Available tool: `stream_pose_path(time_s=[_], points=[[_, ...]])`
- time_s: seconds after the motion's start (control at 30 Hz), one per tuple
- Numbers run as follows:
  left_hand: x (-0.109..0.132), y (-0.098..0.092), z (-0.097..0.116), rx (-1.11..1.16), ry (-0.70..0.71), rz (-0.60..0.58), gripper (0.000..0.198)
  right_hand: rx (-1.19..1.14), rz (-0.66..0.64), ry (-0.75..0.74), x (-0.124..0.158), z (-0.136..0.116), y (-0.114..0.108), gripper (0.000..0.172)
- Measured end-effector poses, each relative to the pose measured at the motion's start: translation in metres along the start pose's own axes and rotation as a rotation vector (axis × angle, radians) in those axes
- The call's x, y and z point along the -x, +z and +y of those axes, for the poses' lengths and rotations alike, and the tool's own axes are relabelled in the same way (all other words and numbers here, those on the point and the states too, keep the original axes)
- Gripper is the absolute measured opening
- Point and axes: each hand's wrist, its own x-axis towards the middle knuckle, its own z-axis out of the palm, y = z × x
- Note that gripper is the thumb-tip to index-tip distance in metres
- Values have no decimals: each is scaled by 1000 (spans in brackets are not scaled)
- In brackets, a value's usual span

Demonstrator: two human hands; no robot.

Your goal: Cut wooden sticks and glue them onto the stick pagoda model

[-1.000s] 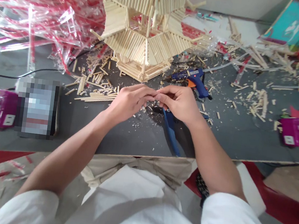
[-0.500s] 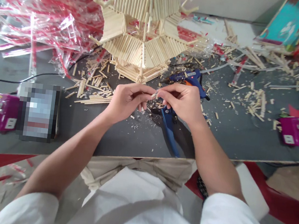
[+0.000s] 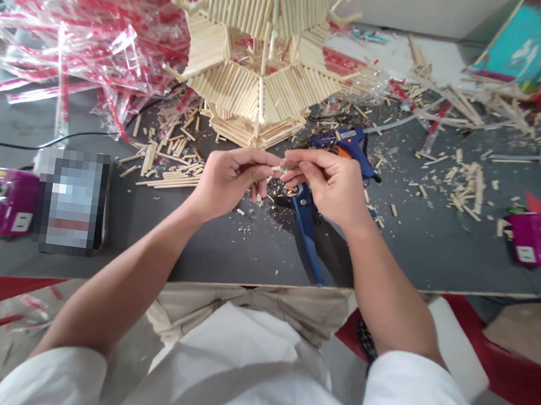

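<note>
Just in front of a pagoda-like model of thin wooden sticks [image 3: 235,86], my two hands meet at the fingertips. My left hand [image 3: 228,181] pinches a short pale stick piece [image 3: 277,169]. My right hand [image 3: 334,187] is closed at the other end of that piece, thumb against forefinger; what it grips is too small to make out. Blue-handled pliers [image 3: 308,237] lie below the right hand, their jaws partly under the fingers. A blue glue gun [image 3: 351,148] rests behind that hand.
Cut sticks [image 3: 169,180] lie left of my hands, with more scraps at the right. Crumpled red and clear wrappers [image 3: 99,30] fill the back left. A screen device [image 3: 73,204] and purple boxes [image 3: 4,203] [image 3: 539,239] stand toward the sides.
My right thumb and fingers have shifted slightly at the small piece. My left hand keeps its pinch, almost unmoved. The whole view has shifted a little.
</note>
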Motion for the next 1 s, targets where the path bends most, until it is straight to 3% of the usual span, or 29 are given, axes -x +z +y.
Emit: stream_pose_path(time_s=[0.2, 0.4, 0.6, 1.0], points=[[0, 1, 1, -28, 20, 33, 16, 29, 31, -29, 5, 3, 9, 37], [1, 3, 2, 13, 79, 43, 15, 42, 128, -103, 9, 4, 17, 25], [1, 4, 3, 47, 89, 99, 16, 28, 123, -187, 8, 5, 19, 15], [5, 5, 1, -283, 287, 158, 7, 140, 94, -220, 8, 1, 14, 10]])
